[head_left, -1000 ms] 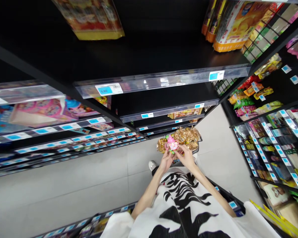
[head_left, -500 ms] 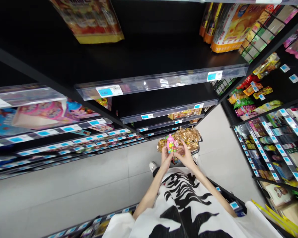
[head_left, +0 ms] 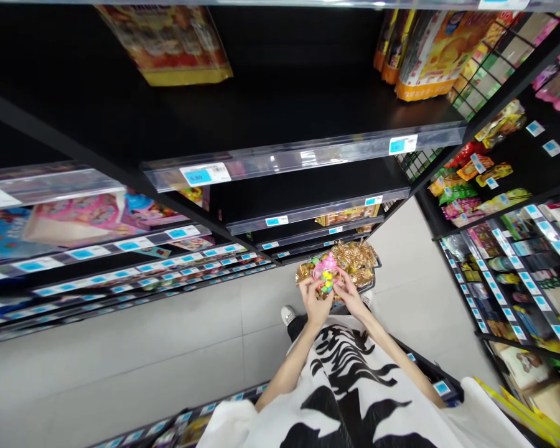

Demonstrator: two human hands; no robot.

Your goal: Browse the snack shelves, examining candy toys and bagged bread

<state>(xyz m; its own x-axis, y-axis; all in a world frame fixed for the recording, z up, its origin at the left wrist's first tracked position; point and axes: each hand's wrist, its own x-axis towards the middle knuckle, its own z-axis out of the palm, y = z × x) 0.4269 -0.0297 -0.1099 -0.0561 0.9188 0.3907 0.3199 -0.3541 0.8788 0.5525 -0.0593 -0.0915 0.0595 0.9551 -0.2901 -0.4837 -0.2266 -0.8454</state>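
Observation:
Both of my hands hold a small pink bottle-shaped toy (head_left: 326,274) with coloured candy inside. My left hand (head_left: 312,297) grips its left side with curled fingers. My right hand (head_left: 351,295) closes on its right side. The toy is held low in front of me, just above a basket of gold-wrapped items (head_left: 354,260) on the floor. My black-and-white patterned shirt (head_left: 350,386) fills the bottom of the view.
Black store shelves (head_left: 280,155) with blue price tags rise ahead, mostly bare. Snack bags (head_left: 168,43) sit on the top shelf. Colourful packets fill the shelves on the right (head_left: 518,249) and left (head_left: 84,214). Grey tile floor (head_left: 144,348) runs between the shelves.
The pink toy has been turned between my hands and tilted slightly to the right. Both hands stay on it in about the same place.

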